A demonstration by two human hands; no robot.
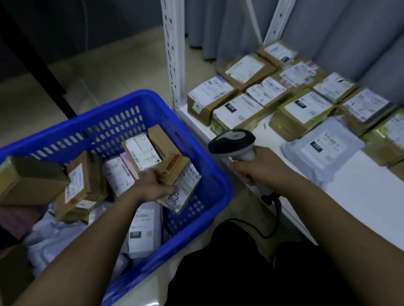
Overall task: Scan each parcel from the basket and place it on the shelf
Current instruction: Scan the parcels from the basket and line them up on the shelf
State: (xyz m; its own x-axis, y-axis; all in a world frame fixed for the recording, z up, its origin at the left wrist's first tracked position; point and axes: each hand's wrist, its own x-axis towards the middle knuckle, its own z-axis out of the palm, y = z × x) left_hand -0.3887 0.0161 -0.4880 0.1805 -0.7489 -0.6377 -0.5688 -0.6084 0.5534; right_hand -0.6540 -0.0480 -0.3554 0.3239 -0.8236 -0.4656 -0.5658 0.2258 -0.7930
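Observation:
A blue plastic basket (212, 166) on the left holds several cardboard parcels and grey mailer bags. Inside it my left hand (153, 186) grips a brown labelled parcel (181, 180) that leans against the basket's right wall. My right hand (260, 168) holds a black and white barcode scanner (232, 142) by its handle, between the basket and the shelf, its head pointing toward the basket. The white shelf board (365, 200) on the right carries several labelled parcels in rows.
A white perforated shelf post (174, 43) rises between basket and shelf. A grey mailer bag (325, 150) lies at the front of the parcel rows. Grey curtains hang behind the shelf. The scanner cable (266, 230) trails over my dark-clothed lap. A black pole stands at the far left.

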